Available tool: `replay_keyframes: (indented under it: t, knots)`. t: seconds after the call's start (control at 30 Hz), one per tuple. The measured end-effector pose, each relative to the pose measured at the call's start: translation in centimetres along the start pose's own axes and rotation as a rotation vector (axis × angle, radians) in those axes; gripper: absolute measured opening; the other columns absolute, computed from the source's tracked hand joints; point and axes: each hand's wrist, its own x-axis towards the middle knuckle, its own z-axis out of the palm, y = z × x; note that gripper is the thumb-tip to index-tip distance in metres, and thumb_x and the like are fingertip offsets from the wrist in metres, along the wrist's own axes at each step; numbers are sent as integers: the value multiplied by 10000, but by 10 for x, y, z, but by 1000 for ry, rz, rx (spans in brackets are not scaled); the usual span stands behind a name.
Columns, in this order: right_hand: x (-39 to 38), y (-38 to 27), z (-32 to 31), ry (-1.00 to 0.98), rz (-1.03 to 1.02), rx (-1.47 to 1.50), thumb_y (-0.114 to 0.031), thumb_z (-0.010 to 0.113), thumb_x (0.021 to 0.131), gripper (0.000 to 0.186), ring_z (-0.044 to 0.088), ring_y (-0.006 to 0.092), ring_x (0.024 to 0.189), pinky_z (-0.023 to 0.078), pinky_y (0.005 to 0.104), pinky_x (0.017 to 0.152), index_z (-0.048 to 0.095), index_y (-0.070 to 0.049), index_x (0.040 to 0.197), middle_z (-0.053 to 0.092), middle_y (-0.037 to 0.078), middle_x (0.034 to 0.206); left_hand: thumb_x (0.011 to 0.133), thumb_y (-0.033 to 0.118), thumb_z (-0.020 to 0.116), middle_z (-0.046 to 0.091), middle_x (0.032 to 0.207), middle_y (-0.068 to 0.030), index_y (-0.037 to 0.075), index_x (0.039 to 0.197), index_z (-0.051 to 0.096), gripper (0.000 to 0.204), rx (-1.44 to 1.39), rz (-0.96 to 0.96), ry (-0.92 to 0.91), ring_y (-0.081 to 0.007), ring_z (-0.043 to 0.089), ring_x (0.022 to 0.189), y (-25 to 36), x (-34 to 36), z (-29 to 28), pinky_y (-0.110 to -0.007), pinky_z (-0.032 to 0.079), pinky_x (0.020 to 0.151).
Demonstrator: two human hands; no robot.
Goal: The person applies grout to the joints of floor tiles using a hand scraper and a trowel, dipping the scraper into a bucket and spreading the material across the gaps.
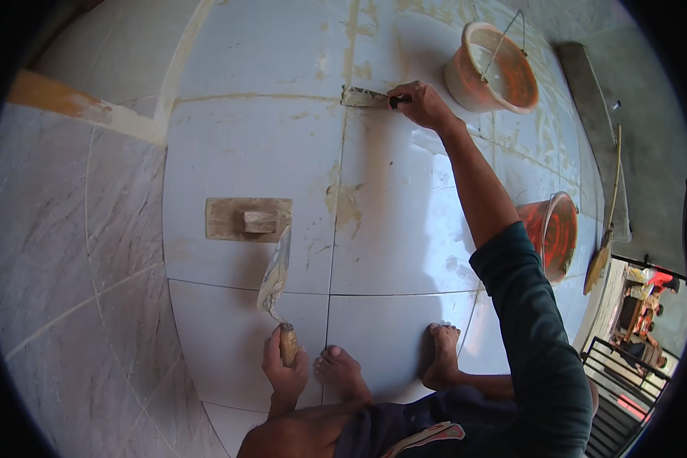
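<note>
My right hand [426, 107], arm stretched far ahead, grips the dark handle of a putty knife [365, 98]. Its flat blade rests at the crossing of two tile joints, where beige grout [349, 46] fills the far lines. Closer to me, my left hand [285, 372] is closed around the wooden handle of a trowel [275, 271]. The trowel's blade is smeared with pale paste and points away from me. Just past its tip, a rectangular float [248, 219] with a block handle lies on the white tiles [259, 160].
An orange bucket [477, 72] with a wire handle stands at the far right, whitish inside. A second orange bucket [561, 237] is beside my right arm. A broom [601, 256] lies along the right side. Marble-look tiles [46, 229] cover the left. People [643, 313] appear beyond a black railing [626, 382].
</note>
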Motion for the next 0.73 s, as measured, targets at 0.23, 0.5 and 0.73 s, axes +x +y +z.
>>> replay_keyframes:
  t: [0.23, 0.5, 0.73]
  knots:
    - [-45, -61, -2, -176, -91, 94, -45, 624, 823, 283, 688, 267, 809, 535, 385, 747, 708, -54, 1093, 719, 156, 920, 757, -13, 682, 611, 1059, -182, -62, 1313, 532, 578, -33, -55, 18, -306, 645, 923, -4, -13, -12, -389, 531, 807]
    - [-107, -62, 9, 64, -337, -300, -108, 594, 939, 381, 628, 343, 964, 515, 433, 841, 618, -128, 1319, 675, 131, 1052, 751, -10, 679, 605, 1051, -182, -58, 1314, 534, 583, -23, -38, 64, -297, 637, 899, -5, -18, -19, -390, 531, 798]
    - [-123, -50, 11, -241, -135, -547, -117, 511, 972, 405, 592, 326, 974, 431, 446, 1023, 630, -155, 1358, 674, 126, 1104, 759, -1, 667, 612, 1069, -185, -53, 1346, 519, 608, -26, -10, 51, -323, 648, 936, 0, -22, -24, -389, 534, 823]
